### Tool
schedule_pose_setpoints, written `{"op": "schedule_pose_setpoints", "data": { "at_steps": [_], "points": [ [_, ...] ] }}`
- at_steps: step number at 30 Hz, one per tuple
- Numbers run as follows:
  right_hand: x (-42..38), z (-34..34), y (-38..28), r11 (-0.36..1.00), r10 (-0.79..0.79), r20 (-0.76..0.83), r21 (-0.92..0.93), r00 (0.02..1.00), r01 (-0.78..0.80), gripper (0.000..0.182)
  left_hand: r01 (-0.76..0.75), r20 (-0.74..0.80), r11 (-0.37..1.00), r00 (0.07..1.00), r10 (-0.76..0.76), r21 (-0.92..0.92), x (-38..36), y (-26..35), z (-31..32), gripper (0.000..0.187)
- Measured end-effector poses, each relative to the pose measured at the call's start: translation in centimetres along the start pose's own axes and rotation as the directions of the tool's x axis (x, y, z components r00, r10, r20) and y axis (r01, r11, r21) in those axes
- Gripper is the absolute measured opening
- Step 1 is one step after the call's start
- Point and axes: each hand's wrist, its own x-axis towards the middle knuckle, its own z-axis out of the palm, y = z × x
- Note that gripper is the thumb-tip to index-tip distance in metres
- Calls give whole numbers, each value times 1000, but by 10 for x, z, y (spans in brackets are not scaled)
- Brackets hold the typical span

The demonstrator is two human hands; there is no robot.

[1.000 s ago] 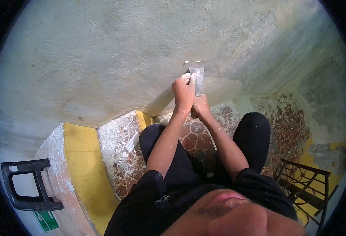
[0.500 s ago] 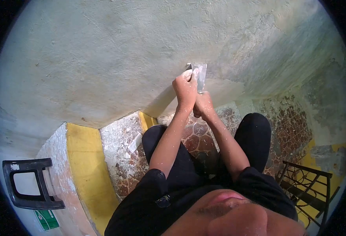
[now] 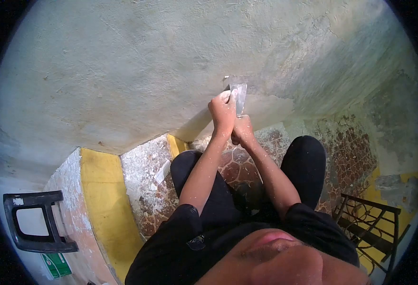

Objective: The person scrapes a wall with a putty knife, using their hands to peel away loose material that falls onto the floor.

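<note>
A: Where is the scraper [image 3: 240,99]?
B: Up at the wall [image 3: 171,57], in front of the person. Its wide end points up and looks to be right against the wall.

A: Who has the bottom?
B: The right hand [image 3: 242,128]. It is curled up tight in a fist at the low end. The handle must be inside, but I can't see it.

A: And the left hand [image 3: 223,109]?
B: It is higher up, pinching the side of the blade. The thumb lies on the front. I can't see how far the other fingers go behind.

A: Why use both?
B: I think one hand holds it firm, and the other keeps the blade flat so it won't wobble.

A: Why are the knees [image 3: 308,156] bent wide?
B: The scraper is low on the wall. Maybe sitting low lets both arms reach between the knees.

A: What else is near?
B: Stony floor [image 3: 237,172] with white bits, and a scrap of paper [image 3: 162,172]. A yellow step [image 3: 103,190] is on the left. A metal rack [image 3: 364,232] is on the right, well away from the hands.
</note>
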Motion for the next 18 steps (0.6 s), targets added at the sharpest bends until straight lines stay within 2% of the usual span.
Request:
{"op": "schedule_pose_setpoints", "data": {
  "at_steps": [1, 3, 7, 9, 12, 15, 18],
  "points": [
    [-1, -1, -4, 1000, -4, -1, 3, 1000, 4, 44, -5, 2, 1000, 1000, 5, 1, 2, -2, 3, 24],
    [-3, -1, -10, 993, -117, -19, -22, 993, 117, 44, -105, -41, 992, 994, 103, -70, 8, -2, 5, 24],
    [3, -4, -3, 997, -35, 80, 68, 996, 29, 43, -69, -58, 981, 997, 60, -181, 8, -4, 6, 24],
    [0, 0, 5, 996, 35, 58, 75, 998, -40, 43, -125, -19, 991, 992, 126, 56, 5, -13, 3, 24],
    [-4, -3, -7, 1000, -14, 19, 21, 1000, 13, 45, -56, 3, 998, 998, 56, -38, 7, -17, 8, 24],
    [3, -5, -10, 998, -55, 22, 10, 998, 55, 45, -3, -10, 994, 1000, 1, -109, 9, 13, 3, 25],
    [6, 0, 0, 1000, -24, 32, 14, 999, 24, 45, -51, -41, 999, 998, 50, -14, 5, 5, 4, 26]
  ]
}}
